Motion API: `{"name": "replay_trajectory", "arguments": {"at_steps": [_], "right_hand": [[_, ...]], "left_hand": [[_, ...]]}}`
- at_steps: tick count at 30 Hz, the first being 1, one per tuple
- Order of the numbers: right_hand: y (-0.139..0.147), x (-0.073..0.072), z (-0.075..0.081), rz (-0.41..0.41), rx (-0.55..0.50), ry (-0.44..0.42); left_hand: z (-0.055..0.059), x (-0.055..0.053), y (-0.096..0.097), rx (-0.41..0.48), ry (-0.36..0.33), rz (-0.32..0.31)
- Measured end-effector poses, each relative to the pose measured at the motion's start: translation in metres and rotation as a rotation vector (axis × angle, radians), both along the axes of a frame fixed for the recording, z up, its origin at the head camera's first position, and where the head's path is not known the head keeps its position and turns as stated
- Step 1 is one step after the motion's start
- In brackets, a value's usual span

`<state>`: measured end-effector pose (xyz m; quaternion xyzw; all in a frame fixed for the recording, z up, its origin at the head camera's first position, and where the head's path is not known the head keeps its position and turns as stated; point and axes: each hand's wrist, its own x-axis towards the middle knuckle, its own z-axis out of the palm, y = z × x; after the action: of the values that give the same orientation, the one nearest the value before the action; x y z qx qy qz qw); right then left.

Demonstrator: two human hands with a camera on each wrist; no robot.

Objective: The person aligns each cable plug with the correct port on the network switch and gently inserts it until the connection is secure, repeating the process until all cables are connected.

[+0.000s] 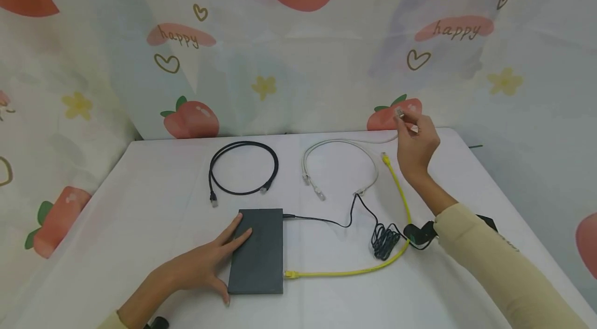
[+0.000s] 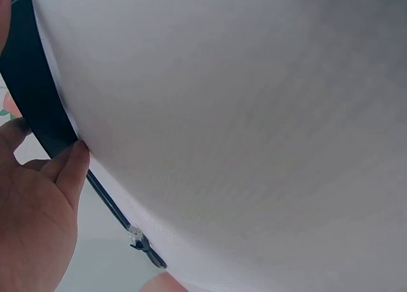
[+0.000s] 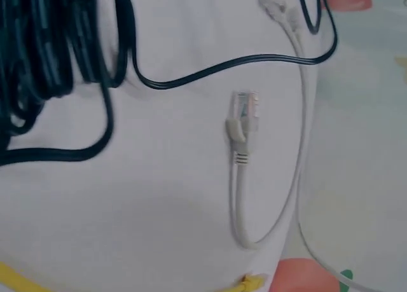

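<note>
My left hand (image 1: 200,266) rests on the left side of a flat dark grey network box (image 1: 258,251), two fingers reaching onto its top and the thumb at its near left corner. In the left wrist view the fingers (image 2: 75,168) touch the edge of the dark box (image 2: 38,82). Raised at the back right, my right hand (image 1: 416,145) pinches the clear plug (image 1: 399,113) of a pale grey network cable (image 1: 326,141). The right wrist view leaves out the right hand and shows another clear-tipped grey plug (image 3: 245,107) on the table.
A coiled black network cable (image 1: 276,166) lies at the back. A yellow network cable (image 1: 340,273) runs from the box's right side, curving back to a free plug (image 1: 385,158). A bundled black power cord (image 1: 384,242) lies right of the box. The patterned backdrop (image 1: 289,59) stands behind the table.
</note>
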<state>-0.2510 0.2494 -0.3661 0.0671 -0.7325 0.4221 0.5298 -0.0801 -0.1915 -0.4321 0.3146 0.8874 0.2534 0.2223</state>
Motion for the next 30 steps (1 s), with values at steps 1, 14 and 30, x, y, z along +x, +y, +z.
{"name": "replay_trajectory", "arguments": {"at_steps": [1,14,30], "right_hand": [[0.001,-0.001,0.002,-0.015,-0.021,-0.012],[0.008,0.007,0.032,-0.08,-0.216,-0.149],[0.064,0.005,0.087,0.201,-0.967,-0.069]], "left_hand": [[0.0,0.0,0.0,0.0,-0.001,0.0],[0.0,0.0,0.0,0.001,-0.001,0.005],[-0.001,0.0,0.0,-0.005,0.006,0.007]]}}
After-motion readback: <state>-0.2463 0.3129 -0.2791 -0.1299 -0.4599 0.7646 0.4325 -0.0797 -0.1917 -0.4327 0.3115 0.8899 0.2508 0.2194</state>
